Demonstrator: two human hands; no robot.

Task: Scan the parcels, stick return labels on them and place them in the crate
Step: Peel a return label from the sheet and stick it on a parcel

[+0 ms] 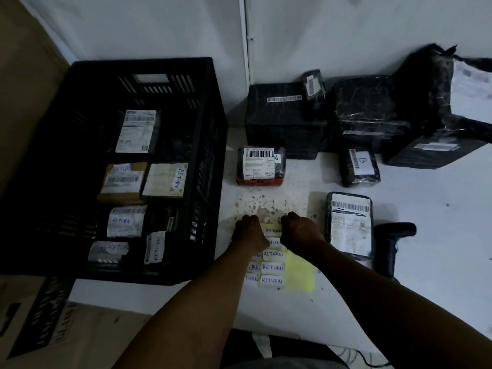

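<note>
A yellow label sheet with several white RETURN labels lies on the white table in front of me. My left hand and my right hand sit knuckles-up on its top edge, fingers curled onto the sheet; the fingertips are hidden. Just right of my right hand lies a black-wrapped parcel with a barcode label. A black scanner lies beside it. The black crate on the left holds several parcels marked RETURN.
More black-wrapped parcels stand at the back right: a small one with an orange base, a small one marked B and larger boxes against the wall. Cardboard boxes lie at the lower left below the crate.
</note>
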